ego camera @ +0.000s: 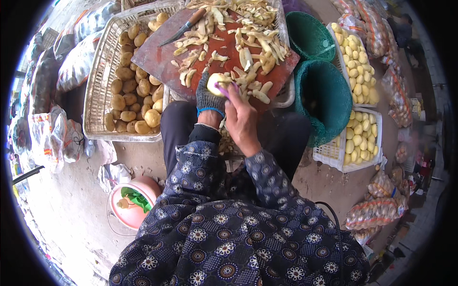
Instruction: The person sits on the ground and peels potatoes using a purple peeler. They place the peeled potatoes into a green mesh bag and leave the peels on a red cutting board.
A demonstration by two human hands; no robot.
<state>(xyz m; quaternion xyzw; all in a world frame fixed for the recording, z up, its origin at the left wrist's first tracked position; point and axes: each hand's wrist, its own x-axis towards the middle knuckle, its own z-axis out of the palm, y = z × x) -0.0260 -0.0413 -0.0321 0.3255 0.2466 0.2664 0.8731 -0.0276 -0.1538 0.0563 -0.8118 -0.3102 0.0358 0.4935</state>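
Note:
My left hand (208,95), in a grey knit glove with a blue cuff, grips a mostly peeled potato (216,84) above the near edge of a red board (218,46). Bare, my right hand (241,118) holds a purple peeler (226,90) against the potato's right side; the blade is hidden. Potato peels (247,57) are strewn over the board, heaped thickest at its far side. A knife (184,26) with a wooden handle lies at the board's far left. Left of the board, a plastic crate (96,89) holds unpeeled potatoes (137,87).
On the right stand two green mesh bags (304,103), opened wide. Beyond them, white crates (345,152) hold peeled potatoes (357,68). A pink bucket (152,187) with green cloth sits at lower left. Filled sacks (374,212) line both sides. A crate's rim (288,102) shows under the board.

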